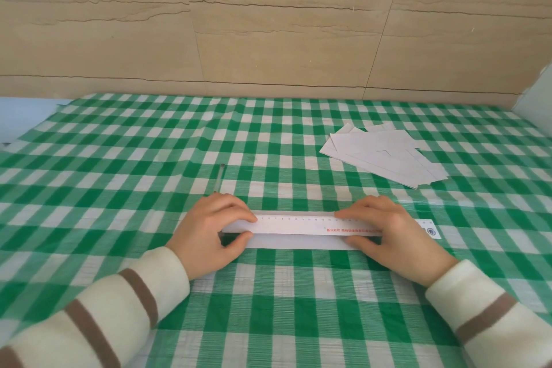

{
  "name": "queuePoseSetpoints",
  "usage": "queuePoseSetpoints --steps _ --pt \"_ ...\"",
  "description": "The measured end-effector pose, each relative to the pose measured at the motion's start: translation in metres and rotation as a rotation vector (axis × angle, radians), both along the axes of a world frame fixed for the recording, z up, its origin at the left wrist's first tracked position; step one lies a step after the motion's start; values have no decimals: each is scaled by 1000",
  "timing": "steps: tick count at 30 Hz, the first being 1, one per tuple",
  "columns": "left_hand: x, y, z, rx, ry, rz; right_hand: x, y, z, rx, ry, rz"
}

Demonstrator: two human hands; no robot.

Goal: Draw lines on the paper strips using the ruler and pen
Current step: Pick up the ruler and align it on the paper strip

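Head view shows your left hand (209, 230) and right hand (391, 233) pinching the ruler (298, 225) ends, fingers (239, 213) grasping it over a strip (298, 242). Your pen (219, 178) lies just behind the left hand on the desk (119, 158).

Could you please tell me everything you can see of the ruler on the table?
The ruler is a long, flat, whitish strip, probably plastic, with small scale marks along its far edge, red print near its right half and a round emblem at its right end. It lies flat, running left to right, on a paper strip over the checked tablecloth. The left hand pinches its left end; the right hand pinches nearer its right end.
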State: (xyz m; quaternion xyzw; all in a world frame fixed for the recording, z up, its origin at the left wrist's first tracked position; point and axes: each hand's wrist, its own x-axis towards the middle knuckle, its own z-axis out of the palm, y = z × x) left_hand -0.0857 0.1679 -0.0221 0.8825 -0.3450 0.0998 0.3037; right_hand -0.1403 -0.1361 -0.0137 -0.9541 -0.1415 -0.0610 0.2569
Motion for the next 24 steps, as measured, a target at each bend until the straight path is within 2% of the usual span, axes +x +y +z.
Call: queuePoseSetpoints --steps 24 --pt "0 1 -4 15 -31 -43 -1 -6 -4 -29 -124 65"
